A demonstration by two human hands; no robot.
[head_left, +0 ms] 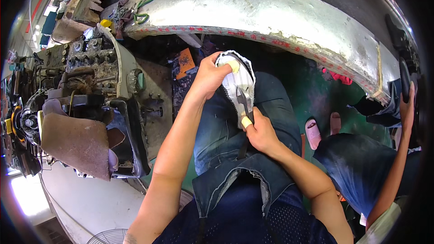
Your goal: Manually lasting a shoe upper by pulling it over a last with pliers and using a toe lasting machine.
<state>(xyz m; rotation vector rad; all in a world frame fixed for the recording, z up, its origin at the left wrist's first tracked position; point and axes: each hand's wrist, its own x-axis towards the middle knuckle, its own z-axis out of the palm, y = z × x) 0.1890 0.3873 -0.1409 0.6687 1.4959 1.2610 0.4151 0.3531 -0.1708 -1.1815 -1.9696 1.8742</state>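
Note:
Above my lap a shoe upper (232,81) is held with its pale, lined underside facing up and a ragged white edge around it. My left hand (209,77) grips its far end, with a yellow-wrapped thumb pressed on the underside. In my right hand (263,133) is a pair of metal pliers (242,95), whose jaws lie over the middle of the underside. A yellow wrap also covers the right thumb (246,122). The fingers beneath the shoe upper are hidden.
A greasy machine (90,77) with a brown flap (74,142) stands on the left. A long metal-covered bench (235,7) curves across the far side, with a green cord (143,11) on it. At right sits a co-worker, whose hand (408,104) holds a dark item; pink slippers (313,133) are nearby.

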